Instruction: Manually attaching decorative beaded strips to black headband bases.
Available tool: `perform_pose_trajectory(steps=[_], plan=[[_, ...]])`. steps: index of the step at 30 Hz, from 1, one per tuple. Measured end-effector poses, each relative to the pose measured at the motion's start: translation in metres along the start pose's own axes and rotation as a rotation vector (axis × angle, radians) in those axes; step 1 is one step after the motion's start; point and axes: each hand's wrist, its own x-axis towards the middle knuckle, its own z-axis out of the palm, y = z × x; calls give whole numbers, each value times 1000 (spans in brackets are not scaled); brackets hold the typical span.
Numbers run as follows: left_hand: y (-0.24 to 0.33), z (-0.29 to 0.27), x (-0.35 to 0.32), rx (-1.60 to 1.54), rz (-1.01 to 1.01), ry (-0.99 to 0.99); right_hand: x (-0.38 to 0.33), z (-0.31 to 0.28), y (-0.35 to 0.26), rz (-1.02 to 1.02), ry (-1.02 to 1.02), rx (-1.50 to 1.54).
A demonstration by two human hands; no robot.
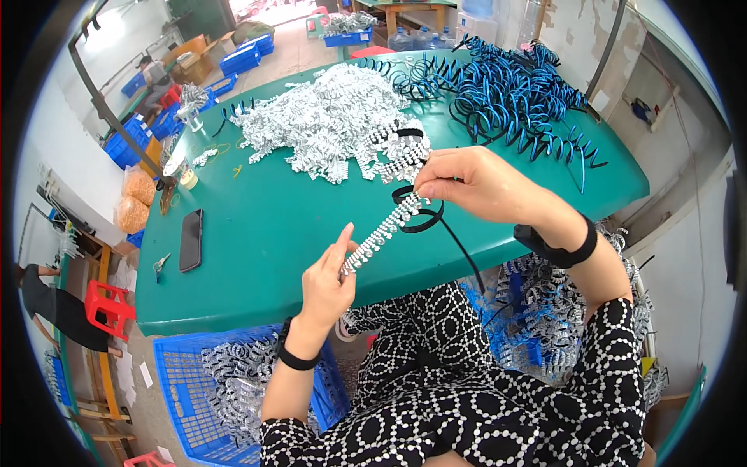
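A strip of rhinestone trim stretches slantwise over the near part of the green table. My right hand pinches its upper end between thumb and fingers. At the lower end, my left hand closes on the trim with one finger pointing up. Loops of black ribbon hang beneath my right hand, and a tail of it drops past the table edge. Beyond my right hand, more beaded trim curls at the edge of a big heap of silvery-white curled strips. Whether that curl joins the held strip is hidden.
Blue and black coiled strips lie at the back right. A phone and small scissors rest on the left. Below stands a blue basket of curled strips; more trim hangs right. A person is far left by a red stool.
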Motion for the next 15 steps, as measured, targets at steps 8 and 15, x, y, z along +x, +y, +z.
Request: perform_pose_trajectory(steps=[8,15], plan=[[40,26,-32,-127,-455,-280,16,-29,-30,-273,-265,-272],[42,16,22,-688,-107,-380,16,-50,-60,-275,-458,-311]])
